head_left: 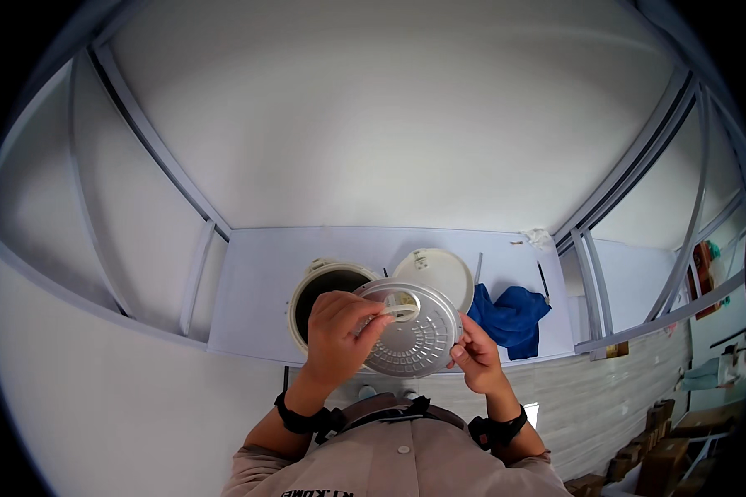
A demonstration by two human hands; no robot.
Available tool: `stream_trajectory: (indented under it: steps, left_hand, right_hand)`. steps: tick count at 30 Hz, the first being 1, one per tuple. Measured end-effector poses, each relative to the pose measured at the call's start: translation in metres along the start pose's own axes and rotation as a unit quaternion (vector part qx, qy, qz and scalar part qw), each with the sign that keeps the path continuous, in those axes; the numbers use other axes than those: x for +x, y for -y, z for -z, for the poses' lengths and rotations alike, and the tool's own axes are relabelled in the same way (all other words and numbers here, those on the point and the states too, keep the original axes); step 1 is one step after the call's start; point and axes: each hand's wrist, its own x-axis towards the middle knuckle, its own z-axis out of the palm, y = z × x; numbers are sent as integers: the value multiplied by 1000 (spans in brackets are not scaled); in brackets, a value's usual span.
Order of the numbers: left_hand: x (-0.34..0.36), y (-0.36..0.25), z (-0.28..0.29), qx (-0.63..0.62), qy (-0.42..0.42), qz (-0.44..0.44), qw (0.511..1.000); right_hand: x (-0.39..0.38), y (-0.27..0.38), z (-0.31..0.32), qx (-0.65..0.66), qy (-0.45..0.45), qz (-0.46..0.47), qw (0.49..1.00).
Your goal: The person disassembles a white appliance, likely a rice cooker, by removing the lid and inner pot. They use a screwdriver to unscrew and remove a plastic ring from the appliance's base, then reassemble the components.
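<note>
A round silver metal inner lid (414, 340) with many small dimples is held up over the table's front edge. My right hand (475, 358) grips its right rim. My left hand (340, 335) lies over its left part, fingers pinching a pale rubber ring (402, 311) at the lid's centre. Behind the lid stands a cream rice cooker (319, 286), its dark pot open, with its white hinged cover (436, 273) tipped back to the right.
A crumpled blue cloth (512, 319) lies right of the cooker on the white table (257, 290). A thin dark tool (543, 282) and a white scrap (539, 238) lie at the far right. White partition walls surround the table; cardboard boxes (655, 455) stand lower right.
</note>
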Motion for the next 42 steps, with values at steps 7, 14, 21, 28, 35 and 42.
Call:
stream_trajectory:
  steps: [7,14,21,28,35,42]
  left_hand:
    - [16,-8,-4,49,-34,-48,997]
    - [7,0,-7,-148,92,146,974]
    - [2,3,-21,-185,108,167,962]
    - [3,-9,-33,-183,139,127,965]
    - [-1,-16,-29,-197,149,171,954]
    - [1,-21,-20,-244,175,197,933]
  right_hand:
    - [-1,0,9,-23,13,-6,1000]
    - [9,17,9,40,16,-15,999]
    - [15,20,20,-42,32,16,998]
    - [47,68,-5,-187,16,-6,982]
    - [47,70,-14,-202,-23,-10,979]
    - [45,71,-17,-212,-46,45,975]
